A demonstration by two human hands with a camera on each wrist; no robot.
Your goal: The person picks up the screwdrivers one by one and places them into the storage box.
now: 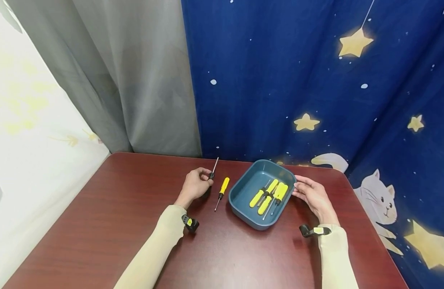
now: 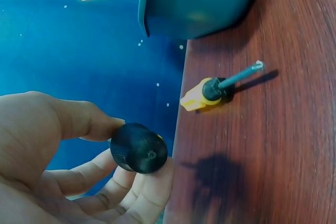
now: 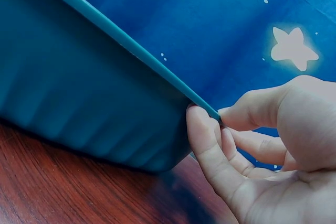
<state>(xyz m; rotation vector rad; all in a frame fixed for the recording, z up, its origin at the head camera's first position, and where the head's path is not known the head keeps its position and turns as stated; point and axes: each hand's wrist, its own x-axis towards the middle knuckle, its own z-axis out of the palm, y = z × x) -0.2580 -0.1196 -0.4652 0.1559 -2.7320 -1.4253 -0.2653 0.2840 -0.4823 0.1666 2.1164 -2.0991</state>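
Note:
My left hand [image 1: 197,185] pinches a black-handled screwdriver [image 2: 139,148] between thumb and fingers; in the head view its thin metal shaft points toward the table's far edge. Just right of that hand lies a yellow screwdriver [image 1: 224,186] with a black collar, its tip toward me. It shows in the left wrist view too, beyond the fingers. A blue-green plastic bin [image 1: 240,212] stands farther right, holding several yellow-handled screwdrivers [image 1: 266,205]. With thumb and fingertips, my right hand [image 1: 313,196] grips the bin's rim [image 3: 173,80] at its right side.
The reddish-brown wooden table [image 1: 99,224] ends at a far edge close behind the bin. Behind it hang a grey curtain [image 1: 149,80] and a blue curtain [image 1: 250,80] with stars. Wrist cameras [image 1: 190,223] are strapped over both sleeves.

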